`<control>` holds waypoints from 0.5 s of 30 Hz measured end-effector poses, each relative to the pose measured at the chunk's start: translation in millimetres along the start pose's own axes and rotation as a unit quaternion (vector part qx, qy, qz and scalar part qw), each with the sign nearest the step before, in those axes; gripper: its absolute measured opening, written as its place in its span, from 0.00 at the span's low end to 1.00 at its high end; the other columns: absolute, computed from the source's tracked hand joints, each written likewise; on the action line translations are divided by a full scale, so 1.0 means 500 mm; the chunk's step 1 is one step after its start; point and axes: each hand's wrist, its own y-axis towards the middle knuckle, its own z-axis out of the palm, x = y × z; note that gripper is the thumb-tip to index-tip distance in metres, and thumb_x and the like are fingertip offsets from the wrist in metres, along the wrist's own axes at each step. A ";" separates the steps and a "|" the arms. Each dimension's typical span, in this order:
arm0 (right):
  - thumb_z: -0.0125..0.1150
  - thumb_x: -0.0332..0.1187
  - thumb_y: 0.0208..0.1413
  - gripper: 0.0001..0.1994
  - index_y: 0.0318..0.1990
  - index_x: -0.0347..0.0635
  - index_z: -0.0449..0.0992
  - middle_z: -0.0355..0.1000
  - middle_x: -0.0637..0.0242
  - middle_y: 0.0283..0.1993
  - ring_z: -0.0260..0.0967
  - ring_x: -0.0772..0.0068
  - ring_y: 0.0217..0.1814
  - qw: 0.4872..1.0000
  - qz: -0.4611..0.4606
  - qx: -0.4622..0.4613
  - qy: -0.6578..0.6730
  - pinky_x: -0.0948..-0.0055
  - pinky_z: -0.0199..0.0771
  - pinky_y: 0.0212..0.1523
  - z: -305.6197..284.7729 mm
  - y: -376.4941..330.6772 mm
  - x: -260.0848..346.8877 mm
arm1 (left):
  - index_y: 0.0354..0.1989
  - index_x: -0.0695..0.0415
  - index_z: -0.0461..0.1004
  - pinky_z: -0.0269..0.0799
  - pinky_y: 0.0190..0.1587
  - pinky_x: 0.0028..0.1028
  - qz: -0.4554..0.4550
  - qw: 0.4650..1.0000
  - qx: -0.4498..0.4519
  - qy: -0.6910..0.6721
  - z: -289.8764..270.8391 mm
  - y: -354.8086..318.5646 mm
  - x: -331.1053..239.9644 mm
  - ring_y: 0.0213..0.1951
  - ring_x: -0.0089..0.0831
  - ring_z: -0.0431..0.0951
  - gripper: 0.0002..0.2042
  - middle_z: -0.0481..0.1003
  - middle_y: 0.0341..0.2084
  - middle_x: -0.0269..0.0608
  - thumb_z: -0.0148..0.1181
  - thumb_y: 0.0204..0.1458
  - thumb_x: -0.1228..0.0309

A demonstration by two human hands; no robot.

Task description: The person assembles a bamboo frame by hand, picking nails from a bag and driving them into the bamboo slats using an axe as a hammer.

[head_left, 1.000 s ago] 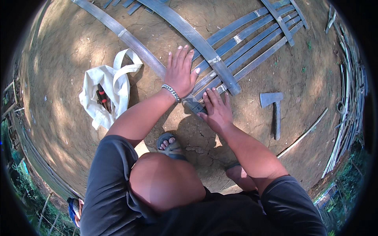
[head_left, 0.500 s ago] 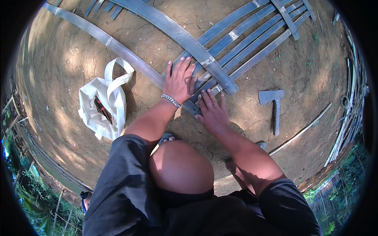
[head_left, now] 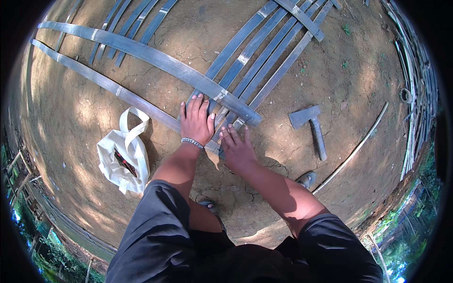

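Left hand [head_left: 196, 120] lies flat, fingers spread, on the bamboo slats [head_left: 245, 80]. Right hand [head_left: 237, 148] presses open-palmed just beside it on the slat ends. The hatchet [head_left: 309, 125] lies right of the slats.

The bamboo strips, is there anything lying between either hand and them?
Nothing visible. The left hand lies flat on the bamboo strips where they cross, and the right hand rests at their near ends. The hatchet and white bag lie off to the sides.

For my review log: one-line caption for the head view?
Both hands, left hand and right hand, press flat on crossed bamboo strips laid on bare ground.
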 end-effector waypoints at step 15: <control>0.57 0.60 0.65 0.49 0.83 0.48 0.40 0.29 0.67 0.88 0.21 0.64 0.90 0.997 0.030 -0.063 0.046 0.26 0.27 0.80 0.033 -0.012 0.007 | 0.65 0.55 0.67 0.45 0.76 0.55 -0.004 0.999 -0.037 0.015 0.008 -0.006 -0.003 0.73 0.46 0.61 0.31 0.66 0.68 0.48 0.64 0.57 0.53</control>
